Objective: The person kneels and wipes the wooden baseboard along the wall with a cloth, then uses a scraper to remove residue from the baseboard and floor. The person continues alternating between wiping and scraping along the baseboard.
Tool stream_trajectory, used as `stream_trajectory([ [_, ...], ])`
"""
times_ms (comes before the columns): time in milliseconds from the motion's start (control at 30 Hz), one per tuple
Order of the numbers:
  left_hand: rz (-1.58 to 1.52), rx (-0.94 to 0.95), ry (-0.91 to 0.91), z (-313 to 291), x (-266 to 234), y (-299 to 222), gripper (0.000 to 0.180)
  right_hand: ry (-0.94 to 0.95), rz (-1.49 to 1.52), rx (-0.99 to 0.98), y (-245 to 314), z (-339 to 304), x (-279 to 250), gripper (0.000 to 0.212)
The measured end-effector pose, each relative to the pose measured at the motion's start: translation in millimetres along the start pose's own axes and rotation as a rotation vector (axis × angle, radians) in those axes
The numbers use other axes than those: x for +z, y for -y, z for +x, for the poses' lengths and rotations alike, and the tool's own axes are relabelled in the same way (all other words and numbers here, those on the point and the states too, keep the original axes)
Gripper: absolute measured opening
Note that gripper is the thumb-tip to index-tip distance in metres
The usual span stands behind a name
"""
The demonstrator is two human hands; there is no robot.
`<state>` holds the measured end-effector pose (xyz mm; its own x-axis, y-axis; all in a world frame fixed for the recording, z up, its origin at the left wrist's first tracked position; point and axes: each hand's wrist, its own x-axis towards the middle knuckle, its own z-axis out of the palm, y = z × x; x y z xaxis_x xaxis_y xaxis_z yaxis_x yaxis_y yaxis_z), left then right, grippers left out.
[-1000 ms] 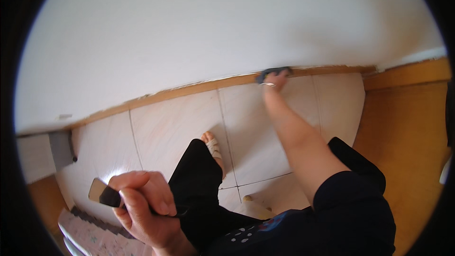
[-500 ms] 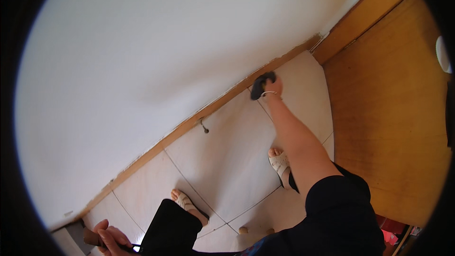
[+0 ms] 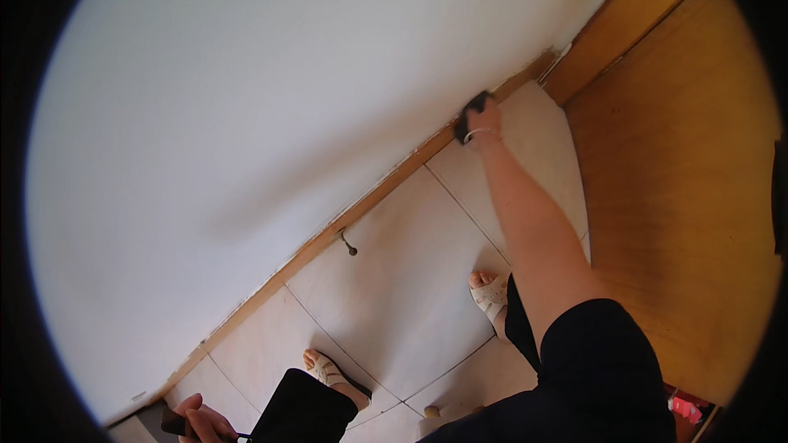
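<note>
Right hand (image 3: 484,117) gripping a dark item (image 3: 465,125) (blurred), at the wooden baseboard (image 3: 386,187), left hand (image 3: 205,423) curled around a brown object (image 3: 172,422)

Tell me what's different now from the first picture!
The right hand, with its dark cloth, moved right along the wooden baseboard, past the small stopper that now shows, closer to the wooden panel. The view turned, and the left hand sits lower in the picture. Nothing was picked up or let go: the right hand keeps the cloth, the left its flat tool.
</note>
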<state>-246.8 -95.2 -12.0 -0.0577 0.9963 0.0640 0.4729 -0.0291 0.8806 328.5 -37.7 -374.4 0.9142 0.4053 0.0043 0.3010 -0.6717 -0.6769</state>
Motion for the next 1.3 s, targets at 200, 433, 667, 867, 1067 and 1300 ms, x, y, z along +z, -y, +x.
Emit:
stream_trajectory([
  [200, -0.009, -0.025, 0.049, -8, 10, -20, 0.03, 0.156, 0.04, -0.067, 60, -124, 15, 0.059],
  [433, 0.001, 0.067, 0.175, 12, 32, -14, 0.022, 0.71, -0.055, -0.381, 72, -139, -20, 0.049],
  [667, -0.005, 0.472, 0.339, 66, 109, -72, 0.023, 0.596, 0.041, 0.02, 11, 2, -157, 0.054],
  [867, 0.03, 0.586, 0.412, 87, 176, -99, 0.02, 0.113, 0.578, 0.397, -102, 47, -172, 0.052],
  [1067, 0.196, 0.49, 0.235, 98, 180, -112, 0.021, 0.002, 0.624, 0.4, -97, 116, -149, 0.058],
  [1300, 0.173, 0.582, 0.147, 92, 195, -135, 0.036, -0.062, 0.284, 0.068, -102, 233, -110, 0.062],
])
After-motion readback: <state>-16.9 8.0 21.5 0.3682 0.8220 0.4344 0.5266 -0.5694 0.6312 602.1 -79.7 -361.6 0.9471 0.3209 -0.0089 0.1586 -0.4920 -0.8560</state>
